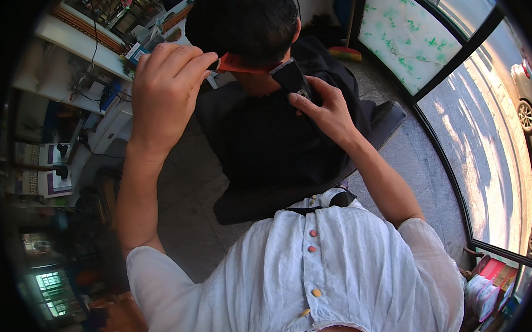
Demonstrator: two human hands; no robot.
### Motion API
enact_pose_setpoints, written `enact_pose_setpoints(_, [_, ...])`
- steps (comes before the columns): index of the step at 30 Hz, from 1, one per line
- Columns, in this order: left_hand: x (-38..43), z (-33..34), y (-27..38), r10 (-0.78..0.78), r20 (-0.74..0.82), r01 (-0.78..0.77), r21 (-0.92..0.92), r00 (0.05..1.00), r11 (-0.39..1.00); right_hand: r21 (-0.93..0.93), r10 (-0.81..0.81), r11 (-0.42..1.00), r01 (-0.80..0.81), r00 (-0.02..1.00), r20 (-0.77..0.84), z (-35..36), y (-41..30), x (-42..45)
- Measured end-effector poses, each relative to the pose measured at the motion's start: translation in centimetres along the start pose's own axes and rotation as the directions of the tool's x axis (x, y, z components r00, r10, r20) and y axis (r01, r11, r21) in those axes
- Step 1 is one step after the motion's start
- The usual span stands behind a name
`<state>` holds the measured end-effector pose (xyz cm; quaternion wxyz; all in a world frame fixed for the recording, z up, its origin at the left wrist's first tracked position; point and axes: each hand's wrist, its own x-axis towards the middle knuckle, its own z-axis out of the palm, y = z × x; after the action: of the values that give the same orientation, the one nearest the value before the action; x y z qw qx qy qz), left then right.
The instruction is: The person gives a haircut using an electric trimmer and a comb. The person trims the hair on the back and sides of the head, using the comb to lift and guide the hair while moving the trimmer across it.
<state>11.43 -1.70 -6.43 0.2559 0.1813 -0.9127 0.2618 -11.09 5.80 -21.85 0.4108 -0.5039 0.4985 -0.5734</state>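
A seated person with short dark hair (pixel 244 24) faces away from me, covered by a black barber cape (pixel 269 143). My left hand (pixel 165 99) pinches the dark end of a red hair comb (pixel 244 65) between thumb and fingers. The comb lies level across the lower back of the head, against the hair. In my right hand (pixel 328 107) is a black hair clipper (pixel 291 78), tilted up and to the left. Its head end is beside the nape, close to the comb's right part; whether they touch I cannot tell.
On the left runs a white counter (pixel 108 130) under mirrors, with cords and small items. A broom (pixel 345 53) stands near the dark-framed glass door (pixel 438 87) at right. Boxes and bags (pixel 491 285) are stacked at lower right. Grey tile floor (pixel 417 172) surrounds the chair.
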Motion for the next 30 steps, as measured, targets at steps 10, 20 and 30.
enact_pose_setpoints(10, [1.0, -0.4, 1.3, 0.109, -0.051, -0.102, 0.126, 0.993, 0.987, -0.06, -0.036, 0.998, 0.034, 0.999, -0.023, -0.5, 1.4, 0.7])
enact_pose_setpoints(20, [1.6, -0.5, 2.0, 0.173, -0.035, -0.164, 0.185, 0.984, 0.969, -0.161, -0.275, 0.95, 0.267, 0.961, -0.023, -0.3, -0.9, 0.6])
enact_pose_setpoints(30, [1.7, -0.5, 2.5, 0.163, 0.008, -0.162, 0.134, 0.987, 0.978, -0.324, -0.488, 0.816, 0.478, 0.871, 0.055, 0.6, -1.9, 0.8])
